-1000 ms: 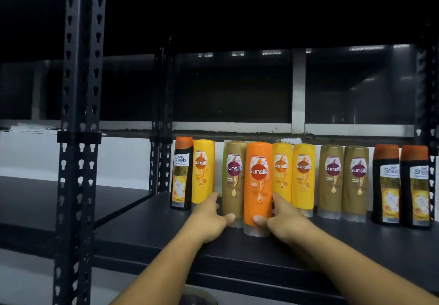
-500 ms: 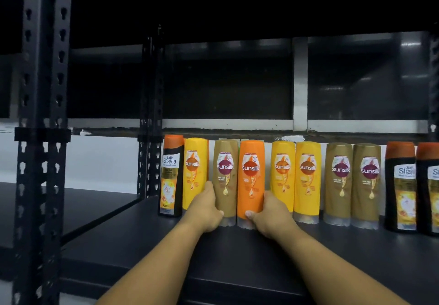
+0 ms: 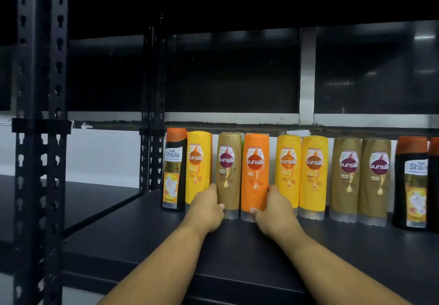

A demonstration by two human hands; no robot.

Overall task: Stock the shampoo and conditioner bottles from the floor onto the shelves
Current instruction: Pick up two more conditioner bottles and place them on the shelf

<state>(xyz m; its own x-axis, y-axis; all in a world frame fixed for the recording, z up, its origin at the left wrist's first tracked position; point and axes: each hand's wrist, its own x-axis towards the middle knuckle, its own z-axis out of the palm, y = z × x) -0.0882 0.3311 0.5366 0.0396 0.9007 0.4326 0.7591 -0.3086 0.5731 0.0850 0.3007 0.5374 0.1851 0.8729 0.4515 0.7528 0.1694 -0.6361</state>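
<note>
The orange bottle [image 3: 255, 174] has been pushed back into line.

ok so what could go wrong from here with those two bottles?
Both hands grip low, left hand on the brown bottle, right hand on the orange bottle; standing on clear caps, either could tip. The row is tight: a nudge might topple the yellow bottle beside the left hand, then the black Shayla bottle.

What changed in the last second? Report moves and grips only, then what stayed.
The right hand pushed the orange Sunsilk bottle back from in front of the row into line beside the brown Sunsilk bottle, which the left hand grips low throughout. Nothing was let go. The other bottles on the shelf stayed put.
</note>
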